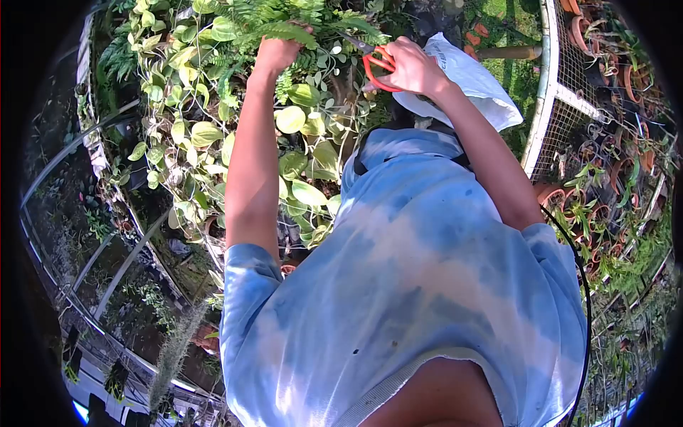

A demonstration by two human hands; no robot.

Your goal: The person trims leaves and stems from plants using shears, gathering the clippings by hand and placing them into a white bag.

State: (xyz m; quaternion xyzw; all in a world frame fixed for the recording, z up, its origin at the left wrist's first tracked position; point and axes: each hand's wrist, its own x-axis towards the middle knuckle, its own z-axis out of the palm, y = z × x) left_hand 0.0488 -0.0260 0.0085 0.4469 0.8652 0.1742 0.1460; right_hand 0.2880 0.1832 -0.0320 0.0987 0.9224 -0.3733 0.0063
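Observation:
My right hand (pixel 416 69) grips a pair of scissors with red-orange handles (pixel 377 67). Their dark blades (pixel 357 44) point up and left into the greenery, close to a fern tip. My left hand (pixel 282 53) is closed among the fern fronds (pixel 288 32), and one frond lies across its fingers, partly hiding them. The two hands are apart, with fern leaves between them. Below the left hand, trailing plants with round yellow-green leaves (pixel 290 119) hang thickly. A white plastic bag (pixel 473 82) is just right of my right hand, in front of my waist.
On the right runs a white-framed wire mesh (pixel 565 92) with terracotta pots (pixel 582 32) and plants beyond it. Mossy ground (pixel 501 14) shows at the upper right. Curved metal bars (pixel 67 160) stand on the left. A black cable (pixel 585 285) hangs by my right side.

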